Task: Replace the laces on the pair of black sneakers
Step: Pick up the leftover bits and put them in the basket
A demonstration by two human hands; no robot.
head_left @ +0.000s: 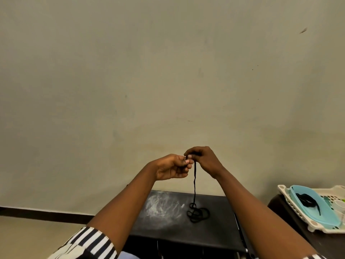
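A matt black woven cord, the lace, is seen. The table top is matt black, smeared with white chalky scuffs. Tray and tub look like smooth plastic.

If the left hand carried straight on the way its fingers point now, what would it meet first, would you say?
The left hand points rightward at the right hand, which it would likely meet almost at once; both pinch the top of the black lace there. Whether the fingertips already touch is unclear.
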